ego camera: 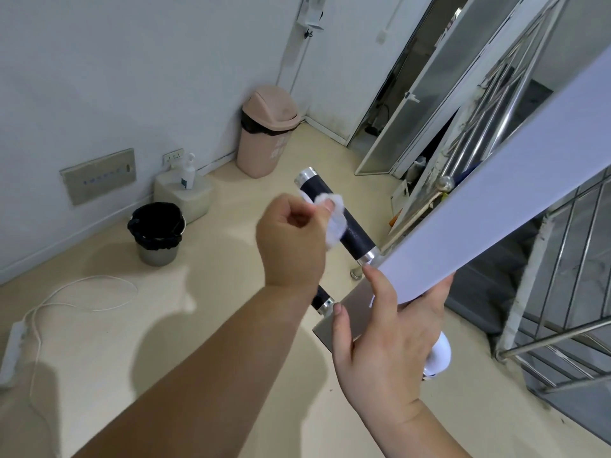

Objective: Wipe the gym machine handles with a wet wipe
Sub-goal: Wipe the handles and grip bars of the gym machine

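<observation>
A black handle [358,234] with silver end caps sticks out from a white machine beam [496,193], pointing toward the far wall. My left hand [291,242] presses a crumpled white wet wipe [335,223] against the middle of this handle, fingers closed on the wipe. A second, shorter black handle [320,299] shows just below my left wrist, mostly hidden by it. My right hand [386,342] grips the lower end of the white beam, by a metal plate [357,305].
A pink swing-lid bin [264,133] stands in the corner. A black-lined metal bucket [157,233] and a pump bottle [187,173] sit by the left wall. A power strip with white cable [13,338] lies on the floor. Stair railings [562,325] are at the right.
</observation>
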